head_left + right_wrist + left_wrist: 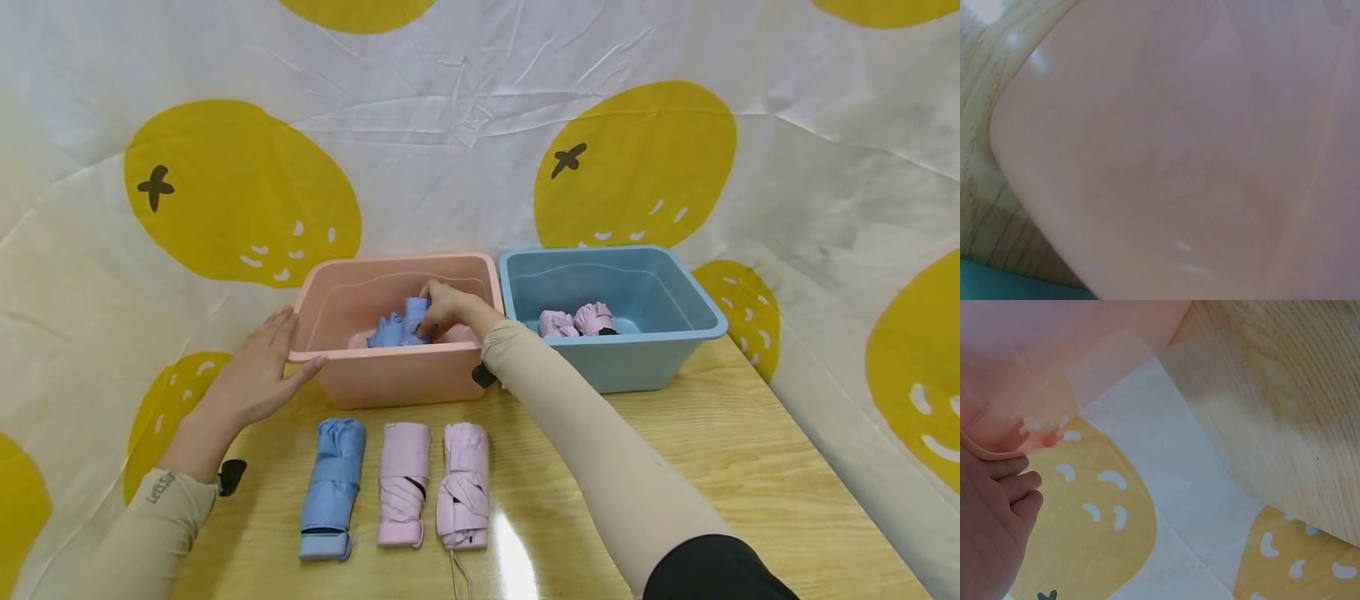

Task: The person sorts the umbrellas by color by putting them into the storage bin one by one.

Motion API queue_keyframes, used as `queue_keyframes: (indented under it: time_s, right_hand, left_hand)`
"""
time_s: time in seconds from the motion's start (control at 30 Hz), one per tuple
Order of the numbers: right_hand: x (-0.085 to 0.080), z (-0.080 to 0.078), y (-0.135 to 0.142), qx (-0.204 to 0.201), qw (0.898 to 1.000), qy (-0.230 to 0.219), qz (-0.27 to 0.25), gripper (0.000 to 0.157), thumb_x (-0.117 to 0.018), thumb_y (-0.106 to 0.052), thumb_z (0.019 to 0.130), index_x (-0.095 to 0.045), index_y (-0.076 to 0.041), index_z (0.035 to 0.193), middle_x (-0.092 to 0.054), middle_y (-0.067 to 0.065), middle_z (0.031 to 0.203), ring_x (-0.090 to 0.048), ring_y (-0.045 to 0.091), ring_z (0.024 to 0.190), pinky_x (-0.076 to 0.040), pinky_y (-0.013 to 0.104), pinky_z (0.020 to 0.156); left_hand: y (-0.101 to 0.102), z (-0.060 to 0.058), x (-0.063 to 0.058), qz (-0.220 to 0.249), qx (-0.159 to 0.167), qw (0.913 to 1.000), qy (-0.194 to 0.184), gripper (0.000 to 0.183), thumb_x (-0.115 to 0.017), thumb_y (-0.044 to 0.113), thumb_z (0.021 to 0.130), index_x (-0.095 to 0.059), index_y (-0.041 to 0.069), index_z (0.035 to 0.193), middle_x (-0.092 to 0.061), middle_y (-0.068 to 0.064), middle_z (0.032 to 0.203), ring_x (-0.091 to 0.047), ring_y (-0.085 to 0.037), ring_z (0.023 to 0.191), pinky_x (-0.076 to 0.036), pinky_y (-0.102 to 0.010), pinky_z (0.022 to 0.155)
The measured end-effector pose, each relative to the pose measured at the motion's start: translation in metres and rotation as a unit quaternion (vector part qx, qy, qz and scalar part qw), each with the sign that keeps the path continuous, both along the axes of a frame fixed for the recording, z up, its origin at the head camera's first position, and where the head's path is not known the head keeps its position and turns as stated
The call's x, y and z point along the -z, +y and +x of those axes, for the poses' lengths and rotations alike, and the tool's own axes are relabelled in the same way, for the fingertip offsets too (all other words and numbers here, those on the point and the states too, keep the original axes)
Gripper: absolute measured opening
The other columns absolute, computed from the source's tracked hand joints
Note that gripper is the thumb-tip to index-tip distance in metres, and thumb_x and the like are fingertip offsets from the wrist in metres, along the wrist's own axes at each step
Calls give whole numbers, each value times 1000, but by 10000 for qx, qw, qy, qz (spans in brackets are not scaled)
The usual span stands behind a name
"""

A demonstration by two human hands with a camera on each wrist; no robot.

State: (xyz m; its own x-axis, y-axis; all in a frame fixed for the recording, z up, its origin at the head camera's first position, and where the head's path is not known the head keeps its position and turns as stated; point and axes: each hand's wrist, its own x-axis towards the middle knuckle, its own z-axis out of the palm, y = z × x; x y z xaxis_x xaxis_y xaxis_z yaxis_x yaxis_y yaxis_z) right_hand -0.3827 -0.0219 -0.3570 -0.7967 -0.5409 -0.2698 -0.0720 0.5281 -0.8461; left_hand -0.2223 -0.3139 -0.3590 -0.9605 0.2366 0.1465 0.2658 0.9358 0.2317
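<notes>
My right hand (447,307) reaches over the front rim into the pink bin (405,379), thumb and fingers gripping an upright blue folded umbrella (415,317). Beside that one, to its left, is another blue folded umbrella (387,332). The bin's wall (1166,156) fills most of the right wrist view, hiding this hand there. At the bin's left end my left hand (258,375) rests with its fingers extended along the rim and its thumb near the front corner. The left wrist view shows its fingers (1022,484) at the rim's edge.
A blue bin (630,367) holding two pink folded umbrellas (592,318) stands right of the pink one. In front lie a blue folded umbrella (332,492) and two pink ones, left (403,487) and right (462,487), on the wooden table (720,450). A lemon-print cloth (465,192) hangs behind.
</notes>
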Motion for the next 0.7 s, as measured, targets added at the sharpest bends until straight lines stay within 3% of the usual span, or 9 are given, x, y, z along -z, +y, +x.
queue_keyframes:
  time_s: [0.23,0.37,0.53,0.7]
  right_hand:
    - [0,-1,0,-274,9993,-137,236,80,-78,-7,92,-28,1,155,-38,24,151,-55,29,114,-54,47,105]
    - [-2,0,1,-543,9970,-24,556,89,-76,-19,95,-22,-9,165,-25,18,167,-52,32,125,-53,51,105]
    - [-5,1,2,-903,9921,-29,873,91,-72,-27,99,-15,-20,169,-10,8,175,-46,32,139,-53,53,102]
    - [-5,0,4,-1092,9898,-181,896,88,-69,-29,101,-15,-21,169,-10,9,175,-44,35,140,-51,51,107]
  left_hand:
    - [1,-1,2,-30,22,9999,94,98,-48,59,105,-8,-10,162,-11,-34,168,-14,-54,154,-19,-69,121]
    - [1,-1,3,-21,34,9999,132,97,-48,58,105,-9,-10,162,-11,-33,168,-14,-53,154,-19,-69,121]
    - [0,0,3,-15,11,9999,139,97,-48,59,105,-9,-9,162,-11,-33,169,-14,-54,154,-19,-69,121]
    - [1,-1,3,-4,22,9999,101,97,-47,59,105,-8,-10,162,-10,-33,168,-14,-54,154,-18,-69,121]
